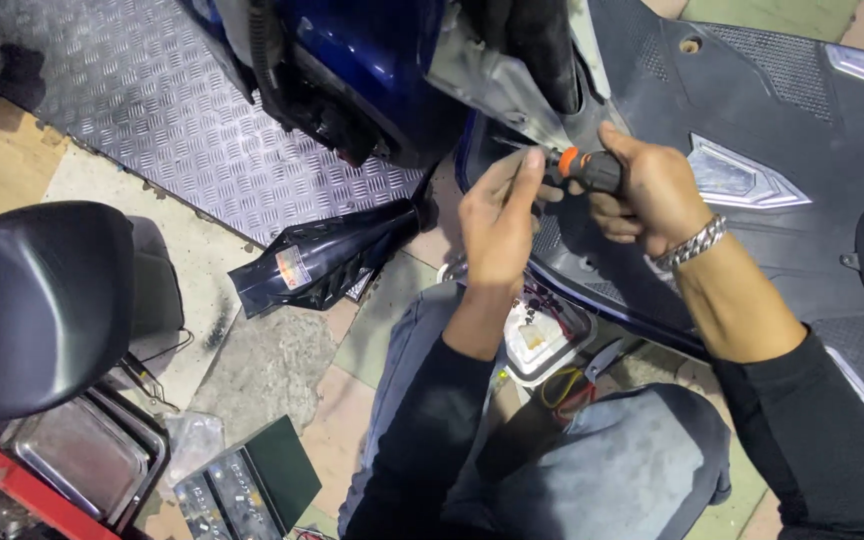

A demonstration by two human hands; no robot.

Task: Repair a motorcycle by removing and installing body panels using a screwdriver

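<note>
Screwdriver [590,170], black grip with an orange collar, sits in your right hand [652,195], fingers closed firmly round the handle; its tip points left toward the grey panel edge [497,85] under the blue scooter body [372,60], and the tip itself is hidden behind your left hand [497,225]. Your left hand is raised beside the collar with fingers loosely extended, gripping nothing that can be seen; whether a fingertip steadies the shaft cannot be told. Keep the shaft in line with the fastener and press along the axis before you turn, so the tip does not ride out. Brace your right wrist, with its bracelet [692,243], near the black footboard [752,110] for support. Let the left fingers guide the shaft only, clear of the tip. A small white tray [542,335] lies below your forearms, just beside the footboard's lower edge; a loose dark fairing piece [322,262] rests on the floor near the checker plate [142,100].
</note>
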